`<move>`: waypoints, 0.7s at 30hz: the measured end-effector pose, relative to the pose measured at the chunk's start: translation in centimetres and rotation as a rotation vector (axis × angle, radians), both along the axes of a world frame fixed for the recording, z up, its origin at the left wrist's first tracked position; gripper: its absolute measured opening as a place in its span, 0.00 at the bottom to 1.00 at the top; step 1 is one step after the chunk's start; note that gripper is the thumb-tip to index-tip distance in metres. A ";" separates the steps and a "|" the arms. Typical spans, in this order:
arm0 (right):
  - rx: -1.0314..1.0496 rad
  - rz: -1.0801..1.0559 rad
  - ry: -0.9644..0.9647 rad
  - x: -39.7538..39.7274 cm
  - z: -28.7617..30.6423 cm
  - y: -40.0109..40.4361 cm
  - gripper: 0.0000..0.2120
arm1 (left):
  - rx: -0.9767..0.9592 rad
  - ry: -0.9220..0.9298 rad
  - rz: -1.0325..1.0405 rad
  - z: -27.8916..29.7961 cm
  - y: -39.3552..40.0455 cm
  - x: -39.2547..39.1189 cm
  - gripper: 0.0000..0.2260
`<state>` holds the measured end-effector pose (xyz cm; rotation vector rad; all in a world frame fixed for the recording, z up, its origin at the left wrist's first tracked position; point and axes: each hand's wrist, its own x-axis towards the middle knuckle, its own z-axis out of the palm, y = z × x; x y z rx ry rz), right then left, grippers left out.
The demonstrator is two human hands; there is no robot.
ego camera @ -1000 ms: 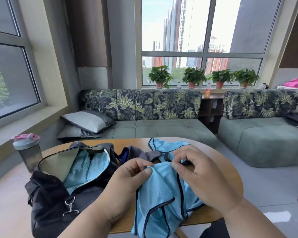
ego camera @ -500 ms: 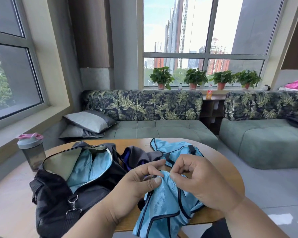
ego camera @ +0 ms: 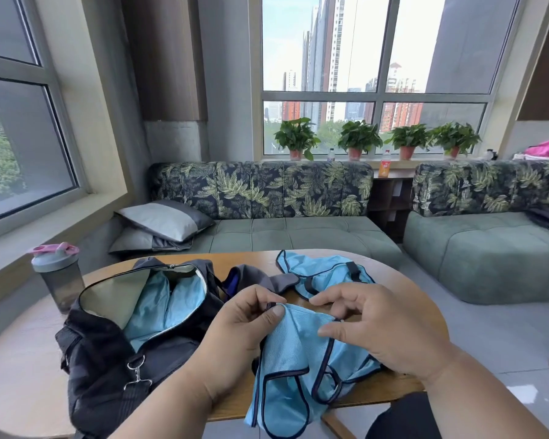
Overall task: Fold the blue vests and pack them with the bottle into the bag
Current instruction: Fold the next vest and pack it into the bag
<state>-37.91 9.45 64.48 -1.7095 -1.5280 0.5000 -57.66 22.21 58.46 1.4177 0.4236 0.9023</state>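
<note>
At the bottom centre of the frame, the left hand (ego camera: 244, 331) and right hand (ego camera: 374, 327) each pinch the top hem of a blue vest (ego camera: 292, 353), its lower part drooping over the near edge of the table (ego camera: 403, 388). Over the last 1 s the hands have drawn apart, spreading the cloth flat between them; likely the start of a fold. Left of them the open bag (ego camera: 108, 350) already holds blue fabric. Further back lies a 2nd vest (ego camera: 324, 274), unfolded. At far left the bottle (ego camera: 57, 274) stands unpacked.
</note>
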 end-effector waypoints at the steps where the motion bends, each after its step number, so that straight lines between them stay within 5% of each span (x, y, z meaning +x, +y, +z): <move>1: -0.028 -0.009 -0.040 0.1 0.0 -0.1 0.15 | 0.004 0.007 0.000 0.0 0.0 -0.1 0.05; 6: -0.062 -0.130 -0.229 -0.4 0.2 -0.2 0.05 | -0.002 0.042 -0.027 0.1 -0.4 -0.1 0.07; 10: 0.129 -0.258 -0.264 0.1 -1.5 0.8 0.08 | -0.026 0.034 -0.081 0.1 -1.0 0.0 0.05; 17: 0.272 -0.200 0.130 -0.2 -0.7 0.0 0.11 | -0.025 -0.034 -0.172 1.9 -0.5 -1.2 0.02; 21: 0.260 0.075 0.386 -0.6 -0.9 0.5 0.15 | 0.025 -0.041 -0.160 2.5 0.5 -1.0 0.18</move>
